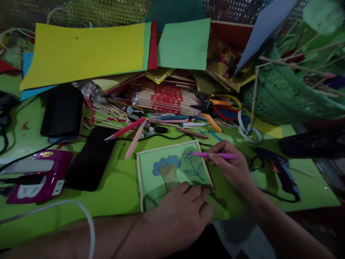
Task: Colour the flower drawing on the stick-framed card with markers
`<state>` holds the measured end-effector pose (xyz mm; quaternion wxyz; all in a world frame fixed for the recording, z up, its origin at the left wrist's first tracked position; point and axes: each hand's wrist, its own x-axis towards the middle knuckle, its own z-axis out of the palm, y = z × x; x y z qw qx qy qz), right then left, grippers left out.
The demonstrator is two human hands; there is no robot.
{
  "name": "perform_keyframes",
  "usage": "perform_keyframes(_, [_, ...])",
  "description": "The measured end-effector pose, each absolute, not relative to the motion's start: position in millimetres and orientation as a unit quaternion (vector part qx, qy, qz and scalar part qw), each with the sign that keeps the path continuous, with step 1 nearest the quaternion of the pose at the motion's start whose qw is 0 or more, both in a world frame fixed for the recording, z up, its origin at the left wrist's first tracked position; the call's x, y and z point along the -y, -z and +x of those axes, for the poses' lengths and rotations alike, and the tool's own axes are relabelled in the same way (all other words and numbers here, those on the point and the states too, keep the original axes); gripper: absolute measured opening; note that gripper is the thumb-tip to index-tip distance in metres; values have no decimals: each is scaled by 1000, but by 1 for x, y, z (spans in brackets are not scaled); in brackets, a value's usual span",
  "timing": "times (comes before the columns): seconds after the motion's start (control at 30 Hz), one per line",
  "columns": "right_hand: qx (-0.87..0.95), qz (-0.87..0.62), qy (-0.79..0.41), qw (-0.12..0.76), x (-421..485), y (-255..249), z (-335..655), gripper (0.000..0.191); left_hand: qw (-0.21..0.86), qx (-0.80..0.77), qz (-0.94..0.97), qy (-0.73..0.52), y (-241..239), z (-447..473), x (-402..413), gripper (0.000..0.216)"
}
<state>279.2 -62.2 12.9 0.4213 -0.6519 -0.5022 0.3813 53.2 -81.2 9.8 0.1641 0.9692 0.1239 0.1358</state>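
My right hand (pixel 235 165) is closed around a purple felt-tip pen (pixel 225 155), held almost level. The pen's tip meets a flower drawing (pixel 192 163) outlined in dark lines, with a stem and leaves. That flower is on a light green card (pixel 151 187) edged with thin wooden sticks. Left of it, the card also bears a tree (pixel 169 176) with a brown trunk and blue crown. Across the card's lower part rests my left hand (pixel 185 212), its fingers spread and slightly bent, covering the bottom of the picture. Nothing shows in its grasp.
Behind the card lie loose pens (pixel 126 130), bundled wooden sticks (pixel 172 99) and scissors (pixel 223 104). A glue gun (pixel 281 172) is at right, below a green basket (pixel 296 93). At left are a black phone (pixel 93 158), a purple power strip (pixel 44 176) and cables. Coloured sheets (pixel 86 50) stand behind.
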Motion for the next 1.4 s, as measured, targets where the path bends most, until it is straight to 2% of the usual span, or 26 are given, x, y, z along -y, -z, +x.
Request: perform_keyframes(1.4, [507, -665, -359, 414, 63, -8, 285, 18, 154, -121, 973, -121, -10, 53, 81, 24])
